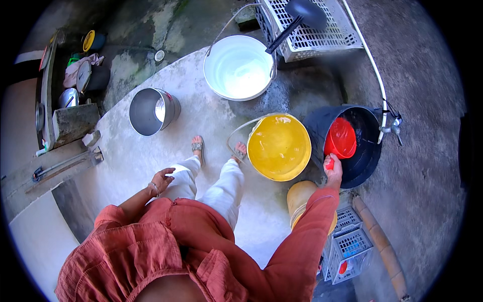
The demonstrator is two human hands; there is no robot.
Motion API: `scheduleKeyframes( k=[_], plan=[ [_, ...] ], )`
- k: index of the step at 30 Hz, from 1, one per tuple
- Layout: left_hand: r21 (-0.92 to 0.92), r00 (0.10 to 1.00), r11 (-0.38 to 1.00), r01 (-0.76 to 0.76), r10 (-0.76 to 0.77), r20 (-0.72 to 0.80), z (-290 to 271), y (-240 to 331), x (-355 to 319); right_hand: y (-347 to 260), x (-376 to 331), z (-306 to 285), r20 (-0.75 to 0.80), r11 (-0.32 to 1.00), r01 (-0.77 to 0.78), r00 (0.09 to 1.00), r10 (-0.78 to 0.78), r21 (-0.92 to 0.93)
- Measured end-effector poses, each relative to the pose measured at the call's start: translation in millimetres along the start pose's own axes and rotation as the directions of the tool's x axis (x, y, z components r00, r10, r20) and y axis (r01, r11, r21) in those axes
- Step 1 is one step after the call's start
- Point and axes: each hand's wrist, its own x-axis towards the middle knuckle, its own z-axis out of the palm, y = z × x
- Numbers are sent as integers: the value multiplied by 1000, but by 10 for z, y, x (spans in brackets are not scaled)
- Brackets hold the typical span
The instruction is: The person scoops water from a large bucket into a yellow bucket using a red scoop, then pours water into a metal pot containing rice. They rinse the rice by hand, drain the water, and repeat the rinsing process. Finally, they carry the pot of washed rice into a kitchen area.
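Observation:
My right hand [333, 168] is closed round the handle of a red dipper [341, 138], whose bowl is inside the mouth of a large dark bucket [370, 171]. Close beside it on the left stands a yellow bucket [279, 146] with a wire handle. My left hand [163, 180] hangs by my left thigh, empty, with its fingers loosely apart. Farther off is a white bucket [237, 68] with what looks like clear water inside. To the left, a steel pot [151, 111] stands on the concrete.
A black ladle or pan [308, 15] lies on a white plastic crate [322, 38] at the far side. A white pipe with a tap [391, 130] runs down the right wall. Nearer me are a tan bucket [300, 194] and grey baskets [354, 241]. Concrete blocks [75, 121] line the left.

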Motion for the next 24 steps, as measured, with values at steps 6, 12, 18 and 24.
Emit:
scheduleKeyframes(
  k=[6,12,18,24],
  plan=[
    [-18,997,997,-70,70,21,-60,173,111,553,-479,15,43,928,368,930,-366,-61],
    [-52,995,996,-77,80,59,4,267,137,1098,-1227,339,27,744,630,767,-641,-222],
    [-73,989,990,-120,126,78,10,-285,352,1677,-1827,784,63,619,681,691,-720,-391],
    [-37,995,995,-95,96,39,-291,-342,321,2253,-1885,1621,124,656,645,744,-657,-391]
  ],
)
